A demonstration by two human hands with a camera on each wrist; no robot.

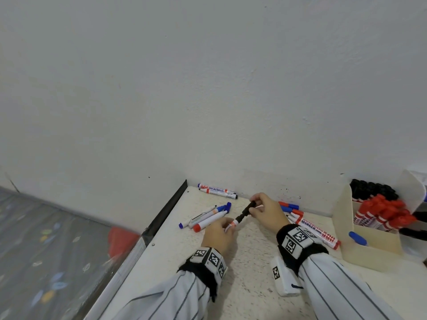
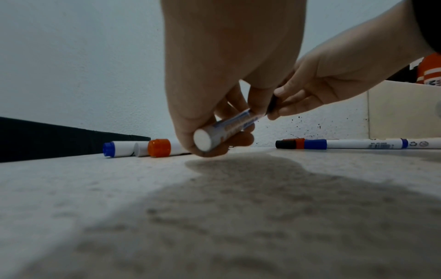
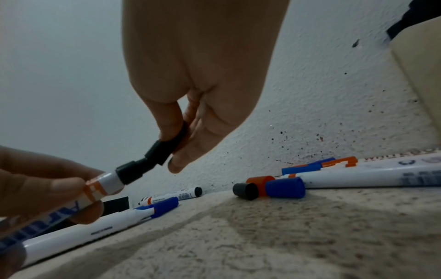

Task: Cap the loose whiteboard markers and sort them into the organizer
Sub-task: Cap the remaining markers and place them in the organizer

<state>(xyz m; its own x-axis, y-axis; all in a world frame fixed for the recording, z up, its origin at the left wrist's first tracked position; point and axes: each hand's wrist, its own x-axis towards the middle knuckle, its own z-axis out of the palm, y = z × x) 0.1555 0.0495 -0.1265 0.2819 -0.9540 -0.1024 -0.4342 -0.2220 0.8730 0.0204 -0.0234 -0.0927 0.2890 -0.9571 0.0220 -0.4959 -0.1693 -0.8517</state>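
1. Speckled white tabletop (image 1: 242,255) set into a wall corner is my workspace; I hold the work low over it so that anything dropped stays near.
2. My left hand (image 1: 218,232) wraps curled fingers round the white barrel of the black marker (image 1: 240,217), its flat tail toward me and its nose angled up to the right, which gives the other hand a straight line in.
3. My right hand (image 1: 265,210) pinches the black cap (image 3: 170,144) between thumb and fingertips, its mouth just over the marker's nose; I judge it not yet seated, since the black collar shows.
4. Pushing along the barrel's axis should click it home; a skewed push could jam it.
5. Beige organizer (image 1: 369,239) stands at right, black and red markers upright in its back compartments and one blue lying in front, so this marker probably joins the black group.
6. Loose caps (image 3: 269,186) and uncapped markers lie beside the wall.
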